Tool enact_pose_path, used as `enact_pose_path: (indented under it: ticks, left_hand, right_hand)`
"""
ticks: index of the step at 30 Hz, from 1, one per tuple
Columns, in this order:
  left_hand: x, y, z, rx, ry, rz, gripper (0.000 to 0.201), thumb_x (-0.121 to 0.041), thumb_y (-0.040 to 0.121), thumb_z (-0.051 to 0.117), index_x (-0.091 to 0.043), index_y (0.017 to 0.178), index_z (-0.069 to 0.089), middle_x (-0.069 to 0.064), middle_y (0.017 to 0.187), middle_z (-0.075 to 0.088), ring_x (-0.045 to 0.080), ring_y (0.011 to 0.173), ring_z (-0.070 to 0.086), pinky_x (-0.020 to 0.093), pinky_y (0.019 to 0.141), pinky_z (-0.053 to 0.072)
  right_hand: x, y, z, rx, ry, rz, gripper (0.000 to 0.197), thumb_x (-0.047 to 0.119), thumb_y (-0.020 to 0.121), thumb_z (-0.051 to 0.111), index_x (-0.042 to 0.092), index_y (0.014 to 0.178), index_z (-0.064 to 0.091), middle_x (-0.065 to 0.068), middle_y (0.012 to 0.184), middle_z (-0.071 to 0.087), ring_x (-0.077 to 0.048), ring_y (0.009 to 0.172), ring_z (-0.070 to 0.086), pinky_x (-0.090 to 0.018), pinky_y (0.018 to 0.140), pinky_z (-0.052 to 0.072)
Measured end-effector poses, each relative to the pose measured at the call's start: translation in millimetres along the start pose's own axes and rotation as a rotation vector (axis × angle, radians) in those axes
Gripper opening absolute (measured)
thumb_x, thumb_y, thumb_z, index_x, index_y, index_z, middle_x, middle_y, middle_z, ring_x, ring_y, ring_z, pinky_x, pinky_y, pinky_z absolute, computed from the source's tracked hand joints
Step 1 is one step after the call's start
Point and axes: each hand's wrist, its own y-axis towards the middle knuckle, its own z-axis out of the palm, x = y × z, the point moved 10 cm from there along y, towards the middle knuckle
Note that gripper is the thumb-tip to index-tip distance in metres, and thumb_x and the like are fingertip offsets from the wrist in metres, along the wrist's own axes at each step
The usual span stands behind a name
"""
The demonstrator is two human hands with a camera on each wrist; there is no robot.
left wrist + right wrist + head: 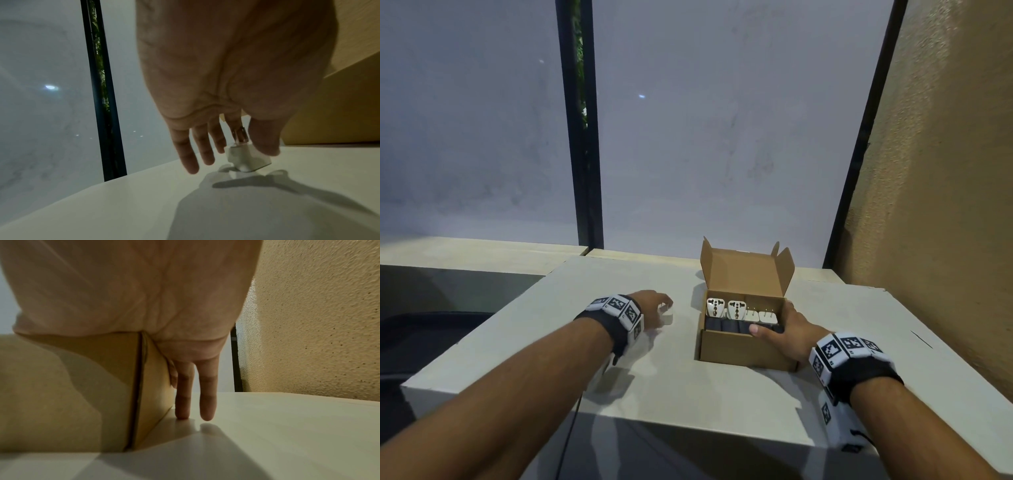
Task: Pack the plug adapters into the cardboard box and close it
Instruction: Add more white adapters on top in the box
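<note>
An open cardboard box (743,349) stands on the white table (688,394) with its lid (743,274) raised at the back. Inside, white plug adapters (726,308) fill the back row and dark ones (726,326) the front row. My right hand (777,327) grips the box's front right corner, thumb over the front rim; its fingers (183,402) run down the side wall of the box (82,386). Left of the box, my left hand (666,308) pinches a loose white adapter (667,318) on the table. Thumb and forefinger hold that adapter (248,160), prongs up.
A textured tan wall (945,205) rises close on the right. Frosted glass panes with a black frame post (582,154) stand behind the table. The table's left edge (476,329) drops to a dark lower area.
</note>
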Motion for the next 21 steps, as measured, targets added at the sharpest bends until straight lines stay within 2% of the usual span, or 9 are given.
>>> enact_pose_path:
  ticks: [3, 6, 9, 11, 13, 15, 16, 18, 21]
  left_hand:
    - [-6, -1, -2, -0.044, -0.053, 0.019, 0.048, -0.037, 0.086, 0.067, -0.019, 0.129, 0.055, 0.004, 0.131, 0.056, 0.023, 0.120, 0.054, 0.033, 0.099, 0.044]
    - [-10, -4, -6, -0.078, -0.113, 0.052, 0.042, -0.033, 0.082, 0.071, -0.018, 0.119, 0.058, 0.002, 0.119, 0.063, 0.019, 0.105, 0.060, 0.030, 0.090, 0.049]
    - [-22, -11, -23, -0.141, -0.306, 0.121, 0.027, -0.027, 0.092, 0.058, -0.021, 0.118, 0.059, 0.001, 0.105, 0.067, 0.013, 0.085, 0.061, 0.025, 0.078, 0.049]
    - [-33, -16, -47, -0.231, -0.551, 0.177, 0.023, -0.020, 0.098, 0.042, -0.021, 0.105, 0.064, 0.001, 0.090, 0.065, 0.013, 0.073, 0.058, 0.024, 0.065, 0.046]
    - [-43, -21, -70, -0.310, -0.741, 0.193, 0.032, -0.020, 0.100, 0.034, -0.020, 0.089, 0.064, 0.002, 0.084, 0.062, 0.016, 0.071, 0.054, 0.026, 0.061, 0.043]
    - [-61, -23, -78, -0.264, -0.825, 0.223, 0.030, -0.027, 0.101, 0.035, -0.020, 0.086, 0.060, -0.001, 0.081, 0.056, 0.013, 0.068, 0.048, 0.025, 0.060, 0.039]
    - [-73, -24, -79, -0.228, -0.823, 0.256, 0.023, -0.030, 0.101, 0.041, -0.020, 0.089, 0.057, -0.002, 0.082, 0.054, 0.011, 0.068, 0.047, 0.023, 0.060, 0.039]
    - [-95, -24, -80, -0.203, -0.674, 0.300, 0.007, -0.025, 0.095, 0.055, -0.019, 0.098, 0.055, 0.001, 0.102, 0.049, 0.011, 0.078, 0.051, 0.021, 0.068, 0.044]
    - [-117, -19, -76, -0.233, -0.509, 0.333, 0.025, -0.017, 0.091, 0.060, -0.024, 0.114, 0.053, 0.004, 0.123, 0.028, 0.016, 0.100, 0.050, 0.021, 0.085, 0.049]
  right_hand:
    - [0, -2, 0, 0.005, 0.006, 0.005, 0.147, 0.106, 0.034, 0.047, 0.024, 0.154, 0.025, -0.004, 0.149, 0.052, -0.028, 0.131, 0.055, -0.047, 0.110, 0.045]
    - [0, -2, 0, 0.008, 0.000, 0.016, 0.130, 0.096, 0.050, 0.055, 0.024, 0.154, 0.024, -0.006, 0.149, 0.051, -0.029, 0.132, 0.054, -0.047, 0.111, 0.045]
    - [1, -3, 0, 0.012, 0.006, 0.013, 0.137, 0.098, 0.041, 0.050, 0.025, 0.154, 0.024, -0.005, 0.148, 0.051, -0.028, 0.131, 0.055, -0.048, 0.111, 0.045]
    - [0, -2, 1, 0.016, 0.019, 0.007, 0.139, 0.101, 0.039, 0.050, 0.026, 0.153, 0.024, -0.004, 0.148, 0.051, -0.028, 0.130, 0.055, -0.048, 0.110, 0.045]
    - [0, -2, 1, 0.017, 0.025, 0.003, 0.143, 0.103, 0.035, 0.050, 0.026, 0.153, 0.025, -0.004, 0.146, 0.052, -0.027, 0.129, 0.056, -0.048, 0.110, 0.046]
    - [2, -4, 0, 0.009, 0.025, 0.001, 0.140, 0.101, 0.038, 0.050, 0.025, 0.152, 0.025, -0.004, 0.146, 0.053, -0.027, 0.128, 0.057, -0.047, 0.109, 0.046]
    - [2, -4, -1, 0.007, 0.020, 0.003, 0.137, 0.099, 0.040, 0.051, 0.025, 0.152, 0.025, -0.004, 0.146, 0.053, -0.028, 0.128, 0.056, -0.047, 0.109, 0.046]
    - [2, -5, -1, 0.009, 0.002, 0.008, 0.131, 0.096, 0.047, 0.053, 0.025, 0.153, 0.024, -0.005, 0.147, 0.052, -0.029, 0.129, 0.056, -0.046, 0.109, 0.046]
    - [1, -4, -1, 0.001, -0.011, 0.012, 0.134, 0.098, 0.043, 0.049, 0.024, 0.153, 0.024, -0.005, 0.147, 0.052, -0.029, 0.128, 0.057, -0.047, 0.109, 0.046]
